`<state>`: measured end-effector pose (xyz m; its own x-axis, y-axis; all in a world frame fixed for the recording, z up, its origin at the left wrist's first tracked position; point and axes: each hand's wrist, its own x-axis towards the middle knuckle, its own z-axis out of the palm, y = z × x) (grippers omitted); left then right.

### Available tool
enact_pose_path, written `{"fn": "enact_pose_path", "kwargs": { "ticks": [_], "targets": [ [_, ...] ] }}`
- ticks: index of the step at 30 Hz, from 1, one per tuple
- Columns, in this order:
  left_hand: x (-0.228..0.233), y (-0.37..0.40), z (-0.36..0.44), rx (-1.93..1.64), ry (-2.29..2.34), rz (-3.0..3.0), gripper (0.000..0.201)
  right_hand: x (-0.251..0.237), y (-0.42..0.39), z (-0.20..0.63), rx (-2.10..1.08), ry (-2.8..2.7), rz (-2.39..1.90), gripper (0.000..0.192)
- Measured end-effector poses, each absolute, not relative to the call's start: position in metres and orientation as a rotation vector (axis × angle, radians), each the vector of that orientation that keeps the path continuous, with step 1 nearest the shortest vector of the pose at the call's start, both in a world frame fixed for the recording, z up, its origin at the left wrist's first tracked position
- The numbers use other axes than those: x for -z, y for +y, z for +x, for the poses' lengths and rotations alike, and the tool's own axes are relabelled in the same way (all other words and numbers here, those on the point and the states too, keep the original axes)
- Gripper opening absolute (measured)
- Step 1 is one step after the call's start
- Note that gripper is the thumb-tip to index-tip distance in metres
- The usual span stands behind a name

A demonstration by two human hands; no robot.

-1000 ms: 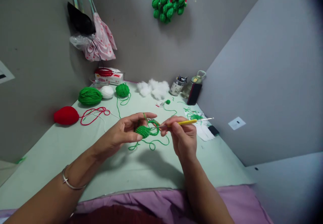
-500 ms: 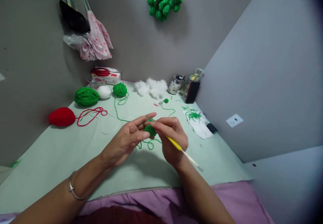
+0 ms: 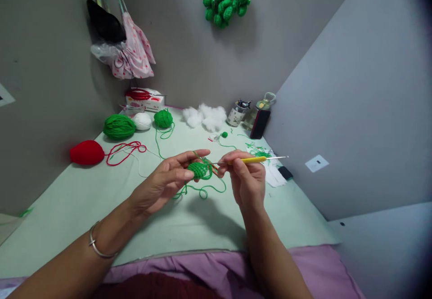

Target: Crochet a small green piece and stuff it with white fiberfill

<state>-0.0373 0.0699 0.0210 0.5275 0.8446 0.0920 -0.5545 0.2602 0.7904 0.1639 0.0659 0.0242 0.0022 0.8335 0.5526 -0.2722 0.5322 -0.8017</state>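
My left hand point(image 3: 170, 175) pinches a small green crochet piece point(image 3: 198, 170) between thumb and fingers, its index finger stretched out with green yarn passing over it. In my right hand point(image 3: 248, 177) is a crochet hook point(image 3: 254, 160) with a yellow grip, held nearly level. One metal end points left to the crochet piece, and the other sticks out to the right. Loose green yarn point(image 3: 203, 194) curls on the table below the piece. A strand runs back to a green yarn ball point(image 3: 163, 118). Exactly how the hook tip meets the stitches is too small to tell.
Red yarn point(image 3: 87, 152), a larger green yarn ball point(image 3: 119, 127) and white yarn point(image 3: 142, 121) lie at the left. White stuffing point(image 3: 205, 117), a tin point(image 3: 236, 113), a bottle point(image 3: 262, 110) and a phone point(image 3: 260, 124) stand along the back. Green yarn scraps point(image 3: 259, 152) lie at the right.
My right hand has moved right, away from the left, and the hook has turned from slanting down to nearly level. More of the green crochet piece shows. The view has shifted slightly.
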Motion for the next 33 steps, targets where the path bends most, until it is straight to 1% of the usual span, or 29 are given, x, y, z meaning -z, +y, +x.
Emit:
{"fn": "enact_pose_path", "kwargs": {
  "ticks": [4, 9, 13, 16, 19, 22, 26, 30, 33],
  "targets": [
    [-0.022, 0.069, -0.036, -0.985, 0.396, 0.871, 0.041, -0.028, 0.068, 0.164, -0.972, -1.234, -0.555, 0.012],
    [-0.026, 0.068, -0.035, -0.969, 0.353, 0.866, 0.043, -0.030, 0.069, 0.165, -0.955, -1.258, -0.547, 0.013],
    [-0.025, 0.067, -0.034, -0.980, 0.378, 0.902, 0.042, -0.028, 0.069, 0.167, -0.983, -1.300, -0.568, 0.017],
    [-0.020, 0.065, -0.032, -0.999, 0.452, 1.026, 0.049, -0.026, 0.068, 0.167, -0.990, -1.418, -0.545, 0.017],
    [-0.015, 0.063, -0.029, -1.038, 0.514, 1.156, 0.059, -0.024, 0.066, 0.166, -0.839, -1.568, -0.573, 0.015],
    [-0.013, 0.063, -0.029, -1.090, 0.565, 1.253, 0.061, -0.022, 0.066, 0.165, -0.770, -1.621, -0.591, 0.015],
    [-0.017, 0.064, -0.032, -1.132, 0.646, 1.349, 0.060, -0.019, 0.071, 0.164, -0.938, -1.500, -0.568, 0.015],
    [-0.022, 0.064, -0.034, -1.132, 0.684, 1.391, 0.057, -0.019, 0.076, 0.162, -1.142, -1.338, -0.617, 0.030],
    [-0.022, 0.065, -0.035, -1.128, 0.686, 1.412, 0.056, -0.020, 0.078, 0.162, -1.214, -1.315, -0.589, 0.031]
  ]
}}
